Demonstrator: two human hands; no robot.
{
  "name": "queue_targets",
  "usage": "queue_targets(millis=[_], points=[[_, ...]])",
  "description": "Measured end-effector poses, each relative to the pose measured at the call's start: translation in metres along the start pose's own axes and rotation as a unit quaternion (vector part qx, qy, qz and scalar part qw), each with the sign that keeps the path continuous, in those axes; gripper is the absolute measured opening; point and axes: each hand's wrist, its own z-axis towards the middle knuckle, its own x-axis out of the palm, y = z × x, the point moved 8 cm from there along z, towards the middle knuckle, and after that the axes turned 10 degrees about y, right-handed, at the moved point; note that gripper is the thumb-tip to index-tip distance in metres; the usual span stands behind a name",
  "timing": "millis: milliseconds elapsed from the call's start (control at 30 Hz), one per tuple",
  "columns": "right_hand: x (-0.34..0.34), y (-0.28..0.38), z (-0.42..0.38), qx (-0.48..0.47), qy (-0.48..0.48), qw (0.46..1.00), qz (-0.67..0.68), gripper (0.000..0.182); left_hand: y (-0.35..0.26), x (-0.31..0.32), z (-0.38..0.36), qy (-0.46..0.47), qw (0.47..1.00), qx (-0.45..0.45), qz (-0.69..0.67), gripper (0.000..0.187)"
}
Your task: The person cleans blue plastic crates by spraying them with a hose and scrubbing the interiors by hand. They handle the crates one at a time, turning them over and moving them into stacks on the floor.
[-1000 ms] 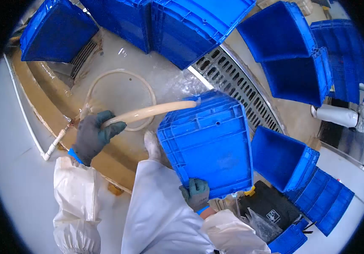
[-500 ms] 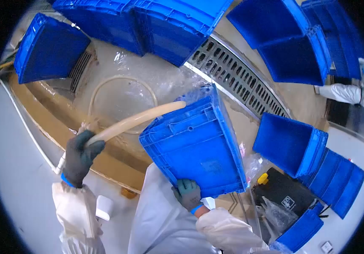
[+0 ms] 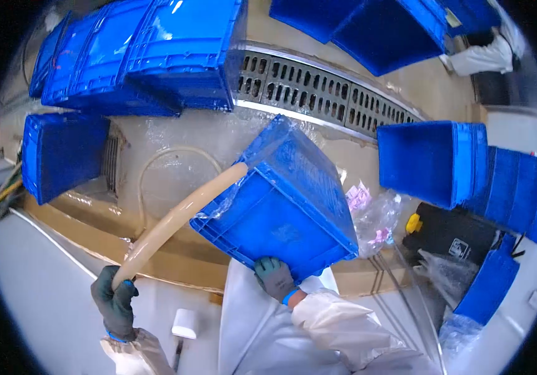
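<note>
The blue crate (image 3: pixel 281 219) is hard, ribbed plastic, glossy with water, boxy with a raised rim; it sits tilted in front of the person, its lower edge close to the white apron (image 3: pixel 268 331). The hose (image 3: pixel 181 215) is smooth, thick, cream-coloured and round, curving up to the crate's upper left side, where clear water spreads over the plastic.

The left hand (image 3: pixel 116 300), in a grey-green glove, is closed around the hose, thumb and fingers wrapped about it. The right hand (image 3: pixel 275 279), gloved alike, lies against the crate's lower edge, fingers close together and bent a little; whether it grips the edge or only presses on it, I cannot tell.

Beyond the crate the floor (image 3: pixel 175 134) is wet and shiny, with a loop of hose lying on it. A slotted metal drain cover (image 3: pixel 309 87) runs along its far side. A tan ledge (image 3: pixel 175 265) passes between the floor and the person. More blue crates (image 3: pixel 103 56) stand at the upper left, and an open crate (image 3: pixel 415 162) lies on the right. Near it are crinkled clear plastic (image 3: pixel 375 219) and a black case (image 3: pixel 453 237) with a yellow part. Another person's white sleeve (image 3: pixel 484 59) shows at the upper right.
</note>
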Motion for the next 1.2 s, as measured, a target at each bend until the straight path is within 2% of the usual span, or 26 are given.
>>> queue_targets(millis=[67,167,267,333,367,467,567,667,800,833,933,967,1067,1167,1200], points=[[-0.012,0.000,-0.002,-0.004,-0.058,0.998,-0.011,0.026,-0.020,0.007,-0.004,-0.007,1.000,0.016,-0.010,0.028],[-0.014,-0.002,-0.003,0.018,-0.007,1.000,0.000,0.028,-0.037,0.018,-0.011,0.025,0.999,0.014,0.027,0.026],[-0.017,-0.006,-0.002,0.005,0.009,0.999,0.042,0.029,-0.064,0.046,-0.013,0.061,0.997,0.015,0.041,0.017],[-0.019,-0.011,-0.002,0.001,0.000,0.999,0.042,0.029,-0.077,0.066,-0.011,0.109,0.988,0.013,0.109,0.017],[-0.018,-0.012,-0.003,-0.002,-0.004,0.999,0.042,0.029,-0.093,0.080,-0.010,0.122,0.979,0.082,0.143,0.018],[-0.021,-0.017,-0.006,0.007,-0.065,0.998,0.021,0.025,-0.119,0.118,-0.010,0.166,0.964,0.051,0.201,0.019],[-0.026,-0.025,-0.006,-0.006,-0.047,0.997,0.064,0.025,-0.133,0.145,-0.011,0.179,0.938,0.152,0.254,0.021],[-0.040,-0.031,-0.010,0.011,-0.059,0.997,0.049,0.024,-0.154,0.172,-0.014,0.204,0.942,0.103,0.245,0.022],[-0.040,-0.040,-0.008,0.023,-0.083,0.995,0.041,0.020,-0.169,0.200,-0.012,0.214,0.919,0.110,0.312,0.018],[-0.043,-0.044,-0.009,0.026,-0.091,0.995,0.034,0.019,-0.182,0.206,-0.013,0.200,0.911,0.156,0.326,0.018],[-0.057,-0.057,-0.011,0.031,-0.118,0.992,0.045,0.018,-0.189,0.203,-0.004,0.162,0.927,0.171,0.293,0.020],[-0.062,-0.063,-0.012,0.032,-0.126,0.990,0.054,0.018,-0.192,0.200,-0.002,0.153,0.938,0.141,0.277,0.022],[-0.086,-0.081,-0.015,0.050,-0.123,0.990,0.058,0.018,-0.170,0.172,0.014,0.101,0.948,0.151,0.262,0.024],[-0.102,-0.103,-0.016,0.060,-0.203,0.973,0.096,0.016,-0.176,0.162,0.015,0.074,0.950,0.143,0.269,0.027],[-0.106,-0.109,-0.014,0.064,-0.190,0.976,0.085,0.016,-0.175,0.160,0.015,0.068,0.951,0.141,0.267,0.027]])
